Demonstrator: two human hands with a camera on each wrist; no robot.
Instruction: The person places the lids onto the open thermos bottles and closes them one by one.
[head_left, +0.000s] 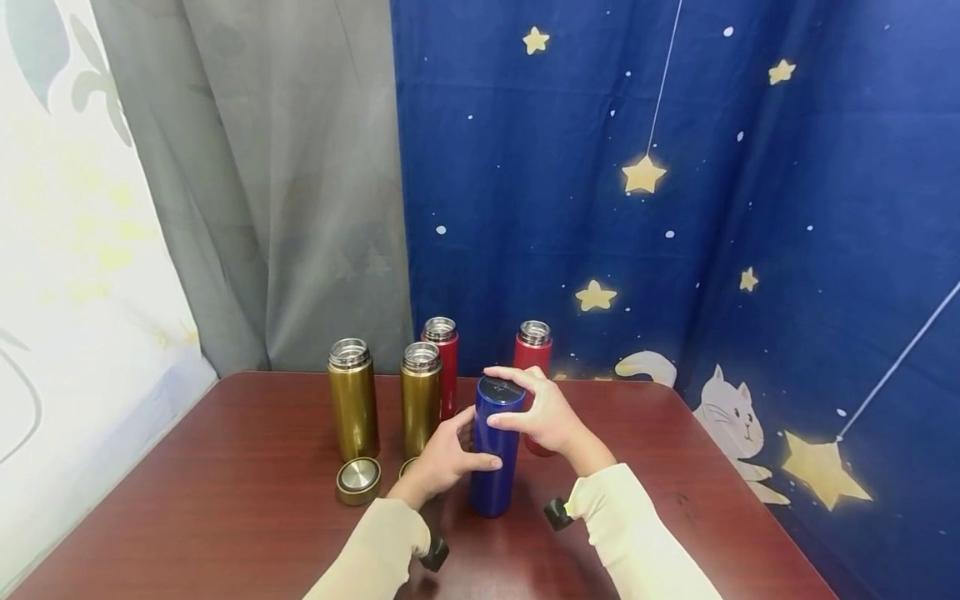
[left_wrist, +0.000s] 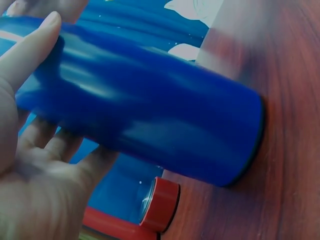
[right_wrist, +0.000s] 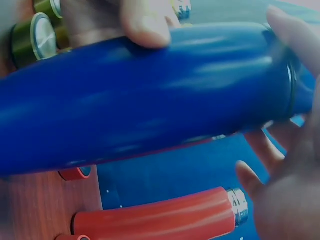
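A blue thermos bottle [head_left: 492, 493] stands upright near the middle of the table, its lid [head_left: 501, 390] with a black top still on the body. Around its middle, my left hand [head_left: 444, 460] holds the body, thumb across the near side and fingers behind. My right hand [head_left: 553, 417] grips the top end, fingers and thumb on either side of the lid. In the left wrist view the thumb [left_wrist: 37, 47] lies along the blue wall. The right wrist view shows the seam below the lid between my fingers.
Two gold bottles [head_left: 354, 412] without lids stand to the left, a gold lid [head_left: 358, 479] before one. Behind are two lidless red bottles [head_left: 534, 354], one partly covered by my right hand. A red lid [left_wrist: 162, 204] shows in the left wrist view. Curtains hang beyond the table [head_left: 247, 467].
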